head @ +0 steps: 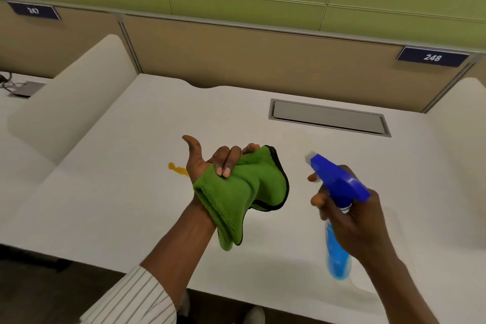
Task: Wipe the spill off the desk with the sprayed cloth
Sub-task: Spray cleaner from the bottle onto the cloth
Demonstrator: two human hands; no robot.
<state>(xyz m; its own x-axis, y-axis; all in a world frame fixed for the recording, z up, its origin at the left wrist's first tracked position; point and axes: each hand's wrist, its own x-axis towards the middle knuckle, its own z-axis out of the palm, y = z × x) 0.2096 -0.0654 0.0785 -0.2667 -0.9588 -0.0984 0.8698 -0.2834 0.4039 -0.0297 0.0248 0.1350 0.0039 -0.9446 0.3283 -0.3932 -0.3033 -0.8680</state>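
Cloth [244,189], green with a dark edge trim, was bunched in the left hand [210,163], held above the desk [110,192] near the middle of the view. Palm faced up, fingers [226,163] curled down over the top fold, thumb stuck out to the far left, clear of the fabric. Loose end of the cloth hung down past the wrist toward the near edge of the desk. Striped sleeve [136,297] was pushed back on that forearm.

Spill [177,169], a small orange-yellow streak, lay on the white desk surface just left of the left hand, partly hidden behind it. Cloth was not touching it.

Right hand [352,216] was wrapped around the neck of a spray bottle [338,252], clear body with blue liquid, blue trigger head [339,181] pointing far-left toward the cloth. Fingertips sat at the front of the head by the trigger; could not tell whether the trigger was pressed. Bottle was tilted, held off the desk to the right of the cloth, a gap between nozzle and fabric.

Farther back on the right, a grey cable flap [328,117] was set flush in the desk. Behind it a tan partition [236,55] carried a plate reading 248 [432,57].
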